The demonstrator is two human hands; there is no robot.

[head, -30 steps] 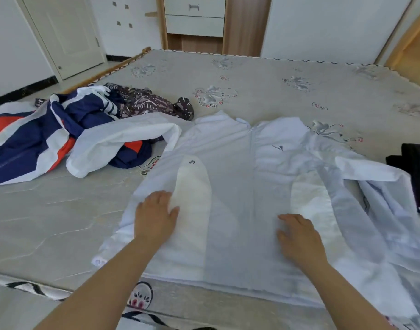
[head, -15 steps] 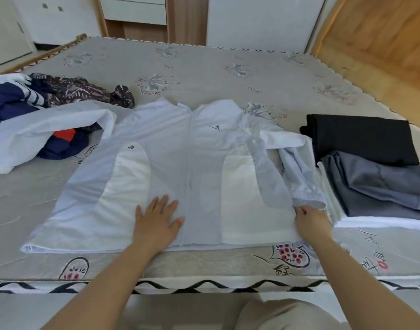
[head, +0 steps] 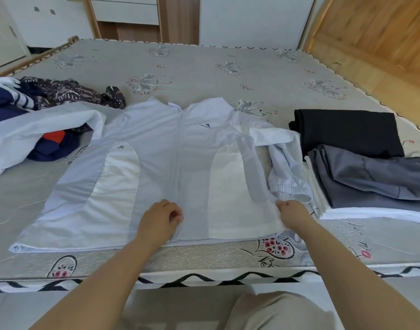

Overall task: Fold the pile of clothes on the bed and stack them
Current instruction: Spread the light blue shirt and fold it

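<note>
Stack (head: 361, 163) at your right done; jacket (head: 170, 163) flat, unfolded — pile (head: 37, 125) waits. Left hand (head: 160, 219) curled on hem, right hand (head: 291, 210) pinching side edge.

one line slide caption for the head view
Both hands, left and right, grip a pale jacket on the bed.

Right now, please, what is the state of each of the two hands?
Left hand: closed, fingers curled, pinching the pale jacket near its zip at the hem.
Right hand: closed, gripping the jacket's right side edge.
</note>
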